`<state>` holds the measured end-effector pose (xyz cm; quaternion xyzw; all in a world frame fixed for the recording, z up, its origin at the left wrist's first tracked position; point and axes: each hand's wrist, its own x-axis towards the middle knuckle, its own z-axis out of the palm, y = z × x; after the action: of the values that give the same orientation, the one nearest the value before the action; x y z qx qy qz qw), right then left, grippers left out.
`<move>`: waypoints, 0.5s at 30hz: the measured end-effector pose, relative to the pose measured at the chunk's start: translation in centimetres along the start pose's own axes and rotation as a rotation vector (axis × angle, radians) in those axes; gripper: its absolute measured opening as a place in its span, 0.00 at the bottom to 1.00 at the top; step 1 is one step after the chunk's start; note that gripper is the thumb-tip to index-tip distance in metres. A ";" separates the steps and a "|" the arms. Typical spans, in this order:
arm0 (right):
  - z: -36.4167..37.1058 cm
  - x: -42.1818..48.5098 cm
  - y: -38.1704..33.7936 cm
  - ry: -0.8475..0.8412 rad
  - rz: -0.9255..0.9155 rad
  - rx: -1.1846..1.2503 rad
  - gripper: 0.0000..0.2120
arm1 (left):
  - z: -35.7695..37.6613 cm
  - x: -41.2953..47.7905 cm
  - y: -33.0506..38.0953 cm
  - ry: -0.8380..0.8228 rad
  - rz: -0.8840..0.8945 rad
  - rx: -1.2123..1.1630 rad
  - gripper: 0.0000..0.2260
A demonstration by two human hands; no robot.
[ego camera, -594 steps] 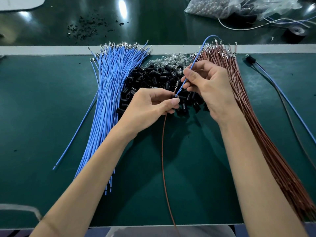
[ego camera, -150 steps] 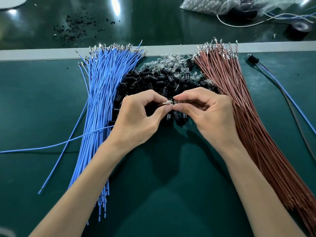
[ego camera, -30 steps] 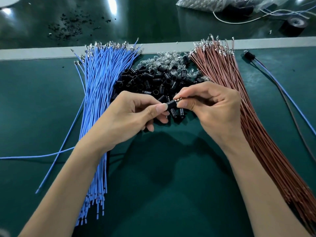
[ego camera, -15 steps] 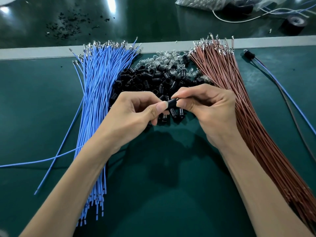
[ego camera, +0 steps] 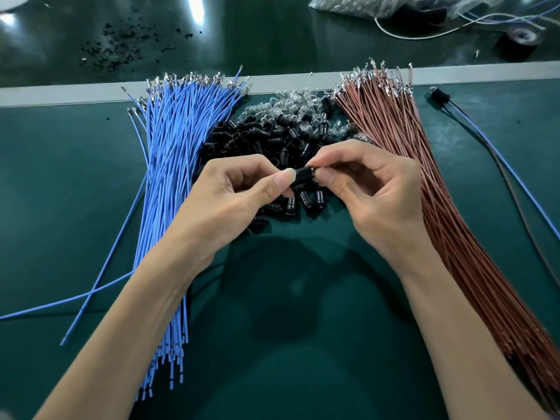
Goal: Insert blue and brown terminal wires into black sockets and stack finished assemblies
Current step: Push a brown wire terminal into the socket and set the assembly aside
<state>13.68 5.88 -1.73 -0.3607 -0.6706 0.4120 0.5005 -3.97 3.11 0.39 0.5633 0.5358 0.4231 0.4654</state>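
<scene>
My left hand (ego camera: 236, 201) and my right hand (ego camera: 372, 192) meet above the pile of black sockets (ego camera: 257, 137). Between them is one black socket (ego camera: 304, 176), pinched at its left end by my left thumb and forefinger. My right fingertips pinch a small metal terminal (ego camera: 313, 169) at the socket's right end; its wire is hidden. A single blue wire (ego camera: 60, 301) trails from under my left forearm to the left edge. The blue wire bundle (ego camera: 172, 165) lies left of the pile, and the brown wire bundle (ego camera: 409, 165) lies right of it.
Clear bulbs (ego camera: 291, 101) lie behind the sockets. One finished assembly (ego camera: 439, 95) with its blue and brown leads lies at the far right. A grey strip (ego camera: 60, 93) crosses the table; beyond it are black crumbs (ego camera: 118, 53), a plastic bag (ego camera: 363, 7) and a tape roll (ego camera: 519, 42).
Both hands stay pinched on the same socket with only small finger shifts. The trailing blue wire on the left has swung a little toward me.
</scene>
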 end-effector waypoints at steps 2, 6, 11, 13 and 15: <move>0.2 -0.1 0.0 0.006 -0.016 -0.016 0.07 | -0.1 0.1 0.0 0.002 -0.014 0.000 0.11; 0.2 0.0 0.0 0.020 -0.040 -0.015 0.08 | 0.2 0.0 -0.1 -0.018 -0.038 -0.055 0.11; 0.6 0.2 0.3 0.069 0.058 0.171 0.10 | 0.8 0.1 -0.1 -0.002 -0.082 -0.214 0.11; 0.8 0.4 0.3 0.069 0.100 0.248 0.10 | 0.9 0.1 -0.2 0.036 -0.084 -0.242 0.10; 1.0 0.6 0.3 0.056 0.117 0.296 0.12 | 1.2 0.1 -0.1 0.072 -0.079 -0.261 0.09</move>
<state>12.55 6.28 -1.93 -0.3327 -0.5664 0.5245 0.5417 -2.81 3.11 0.02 0.4610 0.5144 0.4905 0.5313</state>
